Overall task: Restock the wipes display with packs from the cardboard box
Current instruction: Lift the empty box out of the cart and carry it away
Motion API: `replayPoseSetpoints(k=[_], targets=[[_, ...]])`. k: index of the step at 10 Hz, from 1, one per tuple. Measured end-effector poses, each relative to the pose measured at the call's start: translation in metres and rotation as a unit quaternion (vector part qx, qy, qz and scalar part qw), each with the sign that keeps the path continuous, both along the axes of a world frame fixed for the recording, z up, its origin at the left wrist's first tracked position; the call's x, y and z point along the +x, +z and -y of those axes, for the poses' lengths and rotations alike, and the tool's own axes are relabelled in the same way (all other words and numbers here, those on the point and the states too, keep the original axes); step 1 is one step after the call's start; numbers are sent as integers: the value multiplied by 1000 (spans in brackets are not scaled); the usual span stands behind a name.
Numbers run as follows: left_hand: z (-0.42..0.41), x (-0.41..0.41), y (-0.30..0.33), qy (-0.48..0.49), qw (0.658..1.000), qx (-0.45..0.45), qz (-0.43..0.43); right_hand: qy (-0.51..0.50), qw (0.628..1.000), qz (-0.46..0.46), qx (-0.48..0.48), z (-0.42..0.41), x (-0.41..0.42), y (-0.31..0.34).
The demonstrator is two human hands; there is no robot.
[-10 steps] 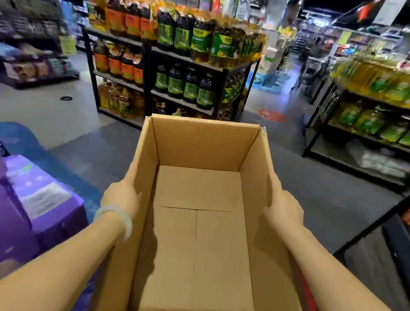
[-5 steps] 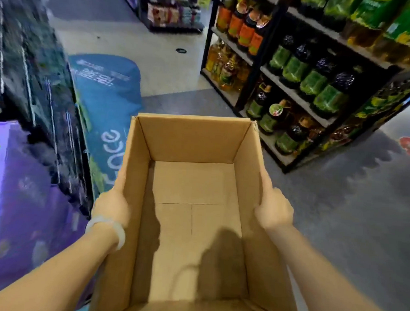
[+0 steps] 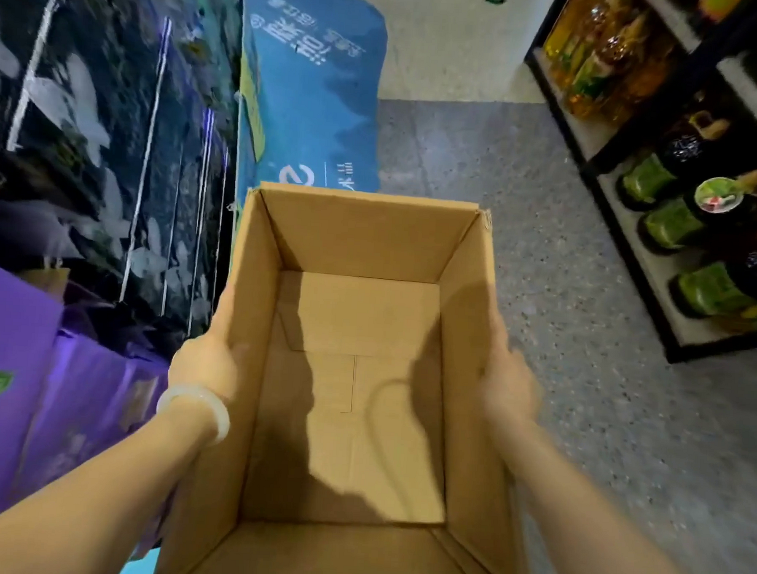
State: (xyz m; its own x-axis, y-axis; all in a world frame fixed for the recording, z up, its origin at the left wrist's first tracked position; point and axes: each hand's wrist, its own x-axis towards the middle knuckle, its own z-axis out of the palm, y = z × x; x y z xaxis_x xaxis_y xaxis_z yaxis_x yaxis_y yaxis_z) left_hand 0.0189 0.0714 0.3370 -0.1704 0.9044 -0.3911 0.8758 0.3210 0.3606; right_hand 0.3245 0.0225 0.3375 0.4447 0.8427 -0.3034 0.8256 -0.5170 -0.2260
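Observation:
An open cardboard box (image 3: pixel 357 321) fills the middle of the view, and its inside holds nothing. My left hand (image 3: pixel 201 365), with a pale bangle at the wrist, grips the box's left wall. On the opposite wall my right hand (image 3: pixel 507 385) holds the right side. The box is carried above the floor. To the left stand purple wipes packs (image 3: pixel 33 400) on the display, and behind them a dark printed display wall (image 3: pixel 113 119).
A blue floor banner with white lettering (image 3: pixel 312 86) lies ahead of the box. A black shelf rack (image 3: pixel 633 238) with oil bottles (image 3: pixel 678 223) runs along the right. Grey speckled floor (image 3: pixel 582 385) lies between rack and box.
My view has swung left and down while I carry the box. The oil shelves slid to the right edge, and the purple display and blue banner came closer.

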Motion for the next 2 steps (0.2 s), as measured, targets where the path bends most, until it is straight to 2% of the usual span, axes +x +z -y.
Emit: replayPoseSetpoints(k=[1, 2], targets=[[-11, -1, -39, 21, 1000, 1, -9, 24, 1000, 4, -14, -23, -1, -35], [-19, -1, -79, 52, 997, -59, -7, 34, 995, -6, -94, -42, -1, -68]])
